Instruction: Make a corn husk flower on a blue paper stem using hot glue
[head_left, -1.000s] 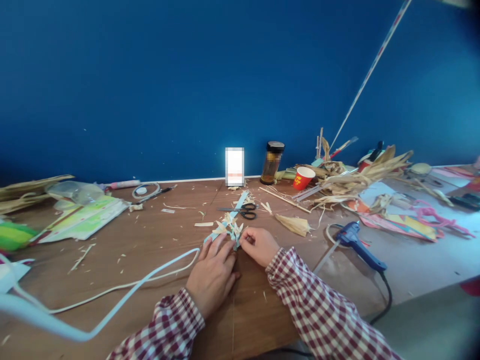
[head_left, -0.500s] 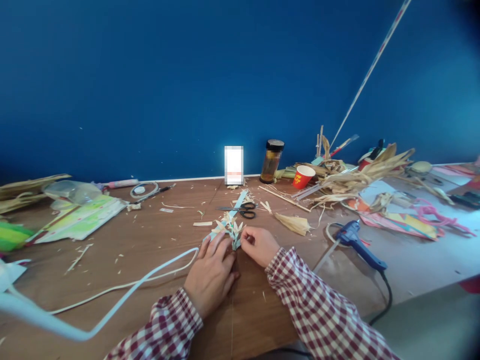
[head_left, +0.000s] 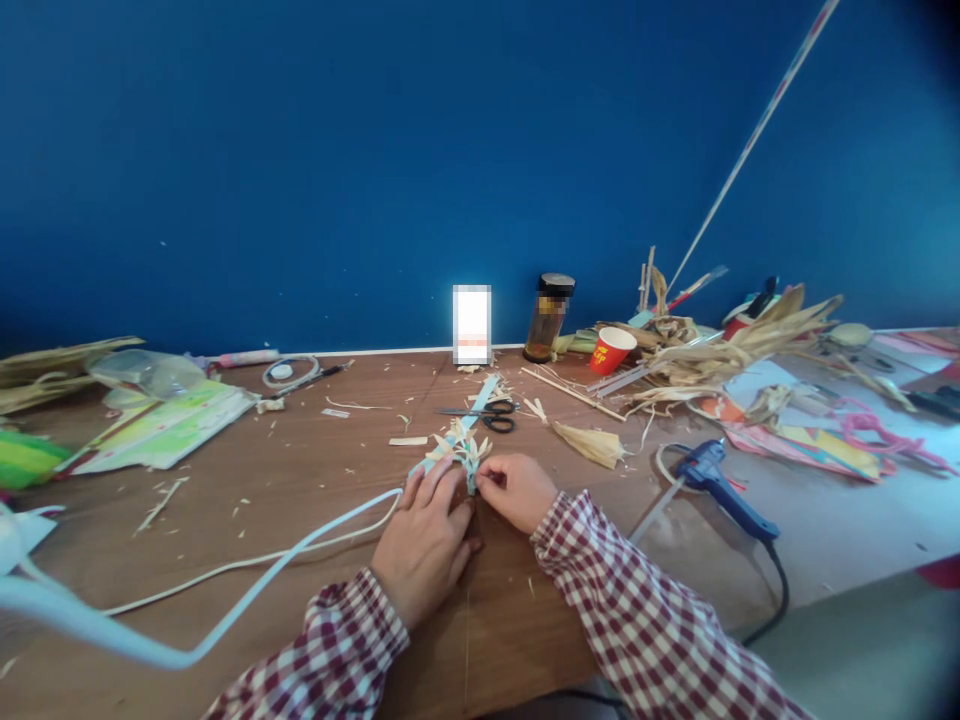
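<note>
A pale corn-husk flower [head_left: 466, 437] with several pointed petals lies in front of me, with light-blue strip material at its base. My left hand [head_left: 426, 535] rests on the table, fingers stretched over the near left side of the flower piece and thumb bent lower down. At the flower's right, my right hand [head_left: 517, 490] is closed in a pinch beside the blue base. Its fingertips touch or nearly touch the piece, and whatever they hold is hidden. Just beyond lie black-handled scissors [head_left: 495, 415] across a light-blue strip [head_left: 484, 395].
A blue glue gun [head_left: 724, 485] lies right of my right arm. Behind are a husk piece [head_left: 589, 444], a red paper cup [head_left: 613, 350], a dark-lidded bottle [head_left: 549, 320] and piled husks [head_left: 720, 345]. A white cable [head_left: 247, 570] runs left; scraps dot the brown table [head_left: 300, 500].
The view has shifted slightly. Both hands stay at the flower piece in nearly the same pose, and the right fingers have moved slightly closer to its base.
</note>
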